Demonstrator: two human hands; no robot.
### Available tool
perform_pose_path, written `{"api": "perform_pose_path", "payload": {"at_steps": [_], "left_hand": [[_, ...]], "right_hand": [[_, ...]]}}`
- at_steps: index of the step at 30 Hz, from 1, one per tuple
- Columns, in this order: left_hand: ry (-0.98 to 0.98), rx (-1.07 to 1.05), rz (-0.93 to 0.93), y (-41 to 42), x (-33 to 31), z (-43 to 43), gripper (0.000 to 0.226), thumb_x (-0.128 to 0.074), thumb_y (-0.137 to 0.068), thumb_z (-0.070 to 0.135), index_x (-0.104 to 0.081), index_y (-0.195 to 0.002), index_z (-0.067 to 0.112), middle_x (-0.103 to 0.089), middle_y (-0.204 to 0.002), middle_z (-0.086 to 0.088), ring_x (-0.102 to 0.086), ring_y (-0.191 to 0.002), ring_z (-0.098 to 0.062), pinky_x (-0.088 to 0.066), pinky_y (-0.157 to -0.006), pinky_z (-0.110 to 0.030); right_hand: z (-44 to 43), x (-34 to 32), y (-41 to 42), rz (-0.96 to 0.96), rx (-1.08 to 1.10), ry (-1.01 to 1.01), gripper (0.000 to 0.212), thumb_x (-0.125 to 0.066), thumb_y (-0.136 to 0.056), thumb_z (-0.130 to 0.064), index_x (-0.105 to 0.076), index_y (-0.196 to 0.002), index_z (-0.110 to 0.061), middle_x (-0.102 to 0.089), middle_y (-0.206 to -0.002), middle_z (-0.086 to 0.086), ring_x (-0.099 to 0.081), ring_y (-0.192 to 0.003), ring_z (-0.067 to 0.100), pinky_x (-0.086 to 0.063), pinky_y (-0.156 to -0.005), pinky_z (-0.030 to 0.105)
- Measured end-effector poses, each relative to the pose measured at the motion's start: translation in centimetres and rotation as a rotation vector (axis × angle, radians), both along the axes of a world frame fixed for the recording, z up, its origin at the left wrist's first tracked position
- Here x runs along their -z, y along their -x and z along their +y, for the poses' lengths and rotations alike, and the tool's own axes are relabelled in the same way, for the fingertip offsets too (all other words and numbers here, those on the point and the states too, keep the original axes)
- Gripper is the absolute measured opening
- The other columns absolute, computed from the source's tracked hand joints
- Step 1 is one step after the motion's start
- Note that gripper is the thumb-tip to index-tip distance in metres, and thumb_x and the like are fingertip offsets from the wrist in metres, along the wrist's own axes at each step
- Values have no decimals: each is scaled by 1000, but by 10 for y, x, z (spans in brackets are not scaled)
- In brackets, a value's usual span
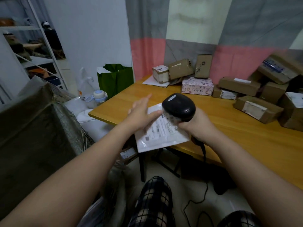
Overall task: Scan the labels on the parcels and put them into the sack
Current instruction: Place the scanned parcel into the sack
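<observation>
A flat white plastic parcel (161,136) with a printed label lies at the near edge of the wooden table (246,136), partly overhanging it. My left hand (141,112) rests on the parcel's left part with straight, spread fingers. My right hand (195,126) grips the handle of a black barcode scanner (178,107), whose head sits right above the label. The sack (32,125), a large dark woven bag, stands open at my left beside the table.
Several brown cardboard parcels (257,108) pile up along the table's far and right side, with a pink patterned box (197,86) among them. A green bag (115,79), a bottle (100,95) and shelving (41,51) stand at the left. The scanner's cable (196,200) trails over the floor.
</observation>
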State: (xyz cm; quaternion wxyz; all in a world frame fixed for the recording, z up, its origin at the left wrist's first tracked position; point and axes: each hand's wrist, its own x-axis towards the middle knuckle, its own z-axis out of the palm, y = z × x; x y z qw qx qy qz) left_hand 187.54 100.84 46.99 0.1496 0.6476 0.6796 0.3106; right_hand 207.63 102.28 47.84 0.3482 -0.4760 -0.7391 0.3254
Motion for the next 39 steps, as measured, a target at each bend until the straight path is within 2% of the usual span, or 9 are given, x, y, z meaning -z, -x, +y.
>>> {"api": "perform_pose_path", "payload": {"at_steps": [3,5,8,12,17,20,23,31,39], "left_hand": [[96,170,-217,-2,-8,-4,15,-60,-94,23,-64,-108,19,-68,-103,1,-63,-94,-6,-50,-85,-33],[-10,70,-216,0,-11,-6,18,-61,-93,18,-59,-75,22,-60,-70,7,-57,-64,-5,-44,-61,-24],[-113,-109,-418,4,-9,-10,7,-58,-94,16,-60,-90,11,-67,-86,-7,-64,-78,-21,-53,-70,-35],[-37,-33,-872,7,-5,-20,7,-57,-94,10,-56,-95,16,-72,-88,-5,-72,-77,-19,-58,-63,-35],[-3,-49,-565,20,-2,-23,16,-57,-93,16,-68,-82,15,-69,-73,9,-62,-57,6,-43,-48,-8],[-36,-131,-538,33,-1,-21,17,-56,-94,14,-70,-90,7,-71,-84,-3,-66,-72,-9,-52,-62,-21],[-135,-204,-567,40,5,-20,13,-58,-94,13,-70,-91,7,-71,-94,-11,-68,-90,-26,-55,-84,-41],[-241,-290,-561,36,19,-19,13,-59,-94,15,-68,-87,8,-70,-90,-14,-66,-86,-29,-54,-82,-48],[-252,-319,-546,37,18,-18,13,-60,-93,19,-68,-91,9,-70,-89,-12,-66,-89,-33,-53,-84,-52]], "right_hand": [[-4,6,3,22,-26,-30,38,-74,-72,0,-60,-104,-16,-63,-91,-4,-60,-93,18,-47,-74,26],[-5,8,0,190,42,-28,35,-74,-73,2,-63,-101,-17,-65,-87,-9,-61,-89,11,-46,-69,17],[-10,10,-1,444,16,79,36,-76,-75,0,-65,-92,-30,-67,-82,-17,-62,-81,0,-45,-69,16],[-13,13,8,560,-19,237,32,-75,-77,-1,-67,-97,-25,-72,-90,-2,-66,-84,17,-53,-71,27],[-11,16,19,327,144,45,23,-76,-75,-5,-69,-96,-10,-65,-77,-3,-60,-72,13,-46,-56,17],[-13,14,17,211,159,-91,23,-79,-75,-19,-68,-95,-14,-67,-87,2,-59,-87,16,-46,-72,29],[-21,16,16,222,113,-22,15,-80,-75,-26,-65,-74,-24,-61,-62,-7,-58,-64,11,-41,-63,28],[-32,22,24,338,70,62,14,-78,-77,-23,-66,-70,-22,-57,-50,-9,-58,-57,18,-52,-65,41],[-32,23,23,333,100,62,15,-76,-77,-25,-66,-66,-22,-59,-46,-9,-58,-47,11,-50,-59,35]]}}
